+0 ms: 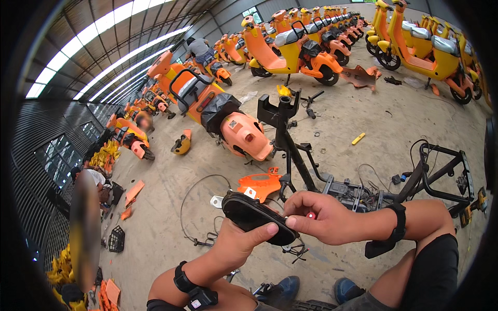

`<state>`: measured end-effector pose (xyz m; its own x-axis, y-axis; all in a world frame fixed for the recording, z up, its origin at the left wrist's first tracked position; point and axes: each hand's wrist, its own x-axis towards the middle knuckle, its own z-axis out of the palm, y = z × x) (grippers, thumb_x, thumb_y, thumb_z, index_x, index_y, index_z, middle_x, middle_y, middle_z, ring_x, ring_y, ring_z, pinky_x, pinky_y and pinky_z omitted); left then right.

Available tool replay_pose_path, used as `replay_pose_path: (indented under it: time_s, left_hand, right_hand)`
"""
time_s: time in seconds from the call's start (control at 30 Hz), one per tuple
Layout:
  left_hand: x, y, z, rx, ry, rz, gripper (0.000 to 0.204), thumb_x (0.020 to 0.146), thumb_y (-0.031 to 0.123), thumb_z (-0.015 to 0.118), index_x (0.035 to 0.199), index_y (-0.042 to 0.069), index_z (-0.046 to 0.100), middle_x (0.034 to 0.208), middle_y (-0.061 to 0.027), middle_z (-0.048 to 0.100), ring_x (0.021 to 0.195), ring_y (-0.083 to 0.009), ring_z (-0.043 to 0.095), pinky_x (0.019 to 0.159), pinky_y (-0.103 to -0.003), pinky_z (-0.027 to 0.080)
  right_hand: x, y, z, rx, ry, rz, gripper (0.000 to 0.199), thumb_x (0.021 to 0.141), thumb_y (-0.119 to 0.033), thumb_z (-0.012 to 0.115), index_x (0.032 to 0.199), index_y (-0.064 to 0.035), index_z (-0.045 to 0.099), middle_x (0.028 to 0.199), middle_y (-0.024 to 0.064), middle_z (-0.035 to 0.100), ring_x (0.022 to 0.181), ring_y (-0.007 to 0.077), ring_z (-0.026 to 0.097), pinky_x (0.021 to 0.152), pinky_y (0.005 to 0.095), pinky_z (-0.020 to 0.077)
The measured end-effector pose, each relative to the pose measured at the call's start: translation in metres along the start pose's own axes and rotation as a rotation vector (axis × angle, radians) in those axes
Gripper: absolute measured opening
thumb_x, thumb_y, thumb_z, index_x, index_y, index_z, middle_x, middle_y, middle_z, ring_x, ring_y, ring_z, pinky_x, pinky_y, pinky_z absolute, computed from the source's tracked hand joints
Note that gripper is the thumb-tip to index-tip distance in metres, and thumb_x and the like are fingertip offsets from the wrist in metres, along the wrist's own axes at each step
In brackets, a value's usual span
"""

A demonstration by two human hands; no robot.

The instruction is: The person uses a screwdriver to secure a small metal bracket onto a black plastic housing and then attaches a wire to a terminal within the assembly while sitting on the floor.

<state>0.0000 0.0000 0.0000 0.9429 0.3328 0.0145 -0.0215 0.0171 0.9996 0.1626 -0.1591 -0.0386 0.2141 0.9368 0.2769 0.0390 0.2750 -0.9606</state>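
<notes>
My left hand (239,243) grips a black, glossy oval scooter part (253,213) with pale metal tabs on its far edge, the thumb lying across its face. It looks like a display or lamp housing, but I cannot tell which. The fingers of my right hand (327,217) are pinched at the part's right edge. A small red round-ended item (311,215) shows in that curled hand; its kind is unclear. Just beyond my hands stands a stripped black scooter frame (293,147), and an orange plastic panel (262,184) lies on the floor behind the oval part.
An orange scooter (241,132) stands ahead, with rows of yellow and orange scooters (285,52) behind. Loose cables (189,207), a yellow-handled tool (358,138) and a black basket (116,239) lie on the concrete. A cordless drill (474,205) is at the far right. People work at the left and back.
</notes>
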Motion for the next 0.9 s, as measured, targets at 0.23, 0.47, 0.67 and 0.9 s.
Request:
replay_pose_path:
  time_s: [0.23, 0.47, 0.67, 0.9]
  left_hand:
    - [-0.003, 0.007, 0.003, -0.030, -0.012, -0.029, 0.036, 0.082, 0.010, 0.081, 0.112, 0.001, 0.065, 0.111, -0.0099, 0.067, 0.103, -0.0192, 0.065, 0.094, -0.037, 0.052]
    - [0.001, 0.005, 0.008, -0.003, -0.004, 0.004, 0.028, 0.086, 0.012, 0.078, 0.109, 0.001, 0.067, 0.099, -0.0035, 0.070, 0.090, -0.0104, 0.065, 0.079, -0.027, 0.054]
    - [0.002, 0.002, 0.005, 0.062, 0.030, -0.029, 0.026, 0.088, 0.015, 0.077, 0.108, 0.002, 0.067, 0.097, -0.0032, 0.070, 0.090, -0.0099, 0.065, 0.079, -0.027, 0.053]
    - [0.006, 0.004, 0.008, 0.090, 0.028, -0.070, 0.024, 0.088, 0.016, 0.077, 0.106, 0.002, 0.066, 0.095, -0.0022, 0.069, 0.088, -0.0089, 0.064, 0.078, -0.027, 0.053]
  right_hand:
    - [0.002, -0.009, -0.007, -0.027, 0.018, -0.032, 0.024, 0.099, -0.027, 0.064, 0.105, -0.0045, 0.064, 0.082, -0.0017, 0.057, 0.075, 0.0062, 0.050, 0.065, 0.0255, 0.0429]
    - [0.002, -0.011, -0.008, -0.413, 0.067, -0.268, 0.020, 0.095, -0.023, 0.067, 0.098, -0.0033, 0.065, 0.082, 0.0063, 0.061, 0.074, 0.0165, 0.057, 0.067, 0.0301, 0.0472]
    - [0.001, -0.005, -0.001, -0.443, 0.142, -0.258, 0.022, 0.095, -0.023, 0.067, 0.097, -0.0014, 0.064, 0.084, 0.0089, 0.062, 0.076, 0.0206, 0.058, 0.070, 0.0323, 0.0482]
    - [0.009, -0.008, -0.005, -0.301, 0.140, -0.055, 0.029, 0.100, -0.028, 0.061, 0.108, -0.0001, 0.066, 0.090, 0.0069, 0.063, 0.079, 0.0122, 0.055, 0.071, 0.0304, 0.0468]
